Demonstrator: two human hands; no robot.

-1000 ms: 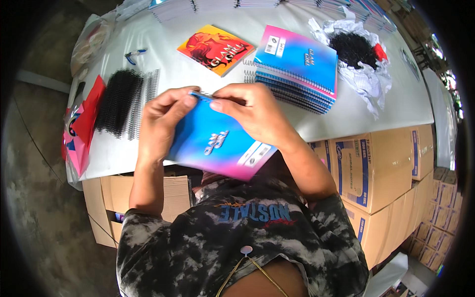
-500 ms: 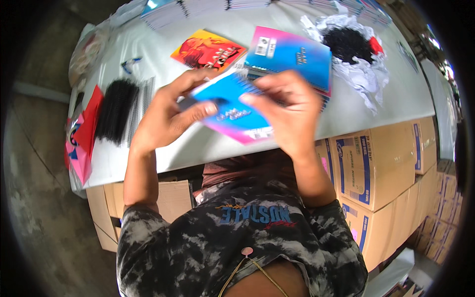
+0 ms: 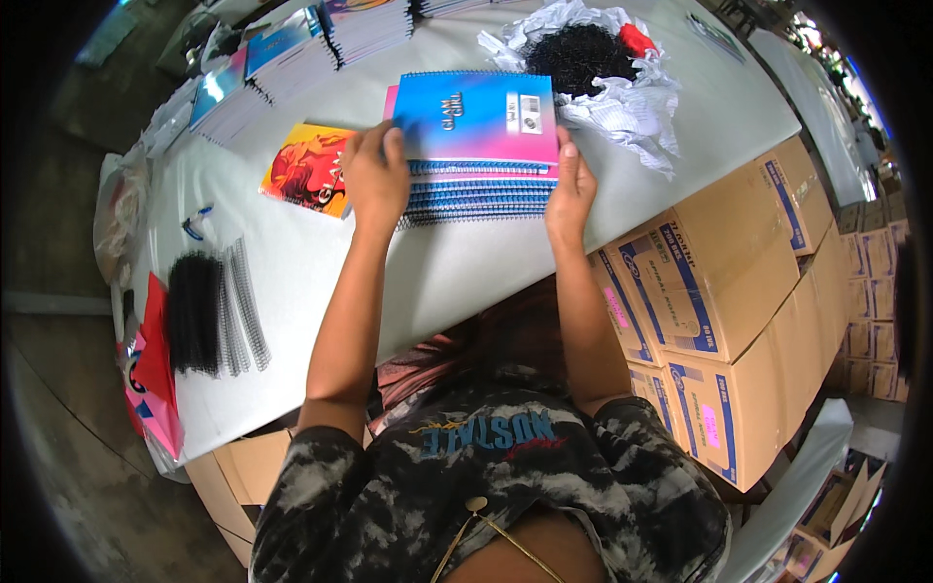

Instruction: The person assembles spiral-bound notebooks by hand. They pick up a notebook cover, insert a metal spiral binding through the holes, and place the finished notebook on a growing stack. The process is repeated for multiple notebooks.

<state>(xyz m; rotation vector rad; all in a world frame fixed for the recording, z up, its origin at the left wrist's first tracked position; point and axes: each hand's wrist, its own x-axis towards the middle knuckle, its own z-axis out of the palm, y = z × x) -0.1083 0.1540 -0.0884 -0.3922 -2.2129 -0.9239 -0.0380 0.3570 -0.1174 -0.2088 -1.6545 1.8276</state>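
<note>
A stack of spiral notebooks (image 3: 476,199) lies in front of me, several wire-bound spines facing my way. On top is a blue-and-pink spiral notebook (image 3: 471,115), its own coil along the far edge. My left hand (image 3: 377,175) grips the top notebook at its left side, fingers curled and thumb up on the cover. At the opposite side, my right hand (image 3: 570,185) closes on the right edge, its fingers partly hidden behind it. Left of the stack, beside my left hand, lies a yellow-and-red notebook (image 3: 306,165), partly covered by that hand.
Black binding coils (image 3: 194,311) lie at the left, near a small blue-handled tool (image 3: 197,222) and a red-pink package (image 3: 154,364). More coils (image 3: 581,60) sit on crumpled white paper (image 3: 632,131). Notebook stacks (image 3: 374,34) line the far edge. Cardboard boxes (image 3: 719,262) stand right.
The blue-and-pink notebook, tilted between my hands before, now lies flat on the stack. Both hands have moved apart to its sides. My view has turned, shifting the table in the picture.
</note>
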